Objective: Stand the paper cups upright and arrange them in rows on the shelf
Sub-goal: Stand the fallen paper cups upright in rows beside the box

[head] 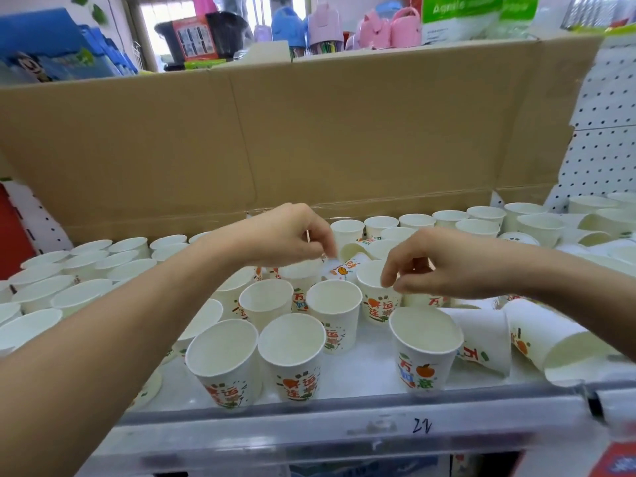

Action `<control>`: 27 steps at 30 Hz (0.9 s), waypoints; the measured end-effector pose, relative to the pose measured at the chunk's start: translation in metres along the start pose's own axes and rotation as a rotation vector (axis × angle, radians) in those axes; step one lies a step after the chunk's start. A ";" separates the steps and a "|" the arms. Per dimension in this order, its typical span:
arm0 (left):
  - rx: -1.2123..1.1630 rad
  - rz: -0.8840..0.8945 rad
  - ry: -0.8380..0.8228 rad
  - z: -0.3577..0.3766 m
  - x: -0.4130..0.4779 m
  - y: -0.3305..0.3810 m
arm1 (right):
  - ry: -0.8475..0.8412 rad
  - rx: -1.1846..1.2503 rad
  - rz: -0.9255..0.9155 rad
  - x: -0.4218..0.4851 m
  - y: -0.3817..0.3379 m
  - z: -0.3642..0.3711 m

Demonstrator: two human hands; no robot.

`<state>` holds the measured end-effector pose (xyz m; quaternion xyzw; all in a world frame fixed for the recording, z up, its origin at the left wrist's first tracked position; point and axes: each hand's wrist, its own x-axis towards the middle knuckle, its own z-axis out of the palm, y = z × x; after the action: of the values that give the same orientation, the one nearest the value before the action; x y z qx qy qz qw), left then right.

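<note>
Several white paper cups with orange and green print stand upright on the white shelf (pixel 361 370). One tipped cup (pixel 347 265) lies on its side among them at mid-shelf, and my left hand (pixel 292 235) pinches its base end. My right hand (pixel 437 263) pinches the rim of an upright cup (pixel 373 287) just right of it. More cups lie on their sides at the right: one fallen cup (pixel 481 335) and a second fallen cup (pixel 547 342) under my right forearm. A single upright cup (pixel 425 352) stands near the front edge.
A tall cardboard sheet (pixel 309 132) backs the shelf. White pegboard (pixel 602 142) rises at the right. The shelf's clear front rail (pixel 344 411) runs along the near edge. Rows of upright cups fill the left and back. Goods crowd the upper shelf.
</note>
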<state>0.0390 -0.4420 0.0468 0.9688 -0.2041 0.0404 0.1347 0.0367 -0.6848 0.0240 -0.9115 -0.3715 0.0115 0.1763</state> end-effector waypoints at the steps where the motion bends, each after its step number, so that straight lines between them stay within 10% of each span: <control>1: 0.006 -0.005 0.018 0.000 0.007 -0.003 | 0.035 0.005 0.003 0.002 0.004 -0.003; 10: 0.048 0.011 -0.133 0.019 0.063 -0.027 | 0.117 -0.114 0.140 0.044 0.027 -0.015; 27: 0.074 -0.024 -0.376 0.039 0.106 -0.021 | -0.262 -0.277 0.313 0.084 0.051 -0.027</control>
<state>0.1453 -0.4748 0.0178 0.9660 -0.2123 -0.1354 0.0587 0.1364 -0.6696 0.0417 -0.9641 -0.2435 0.1058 -0.0040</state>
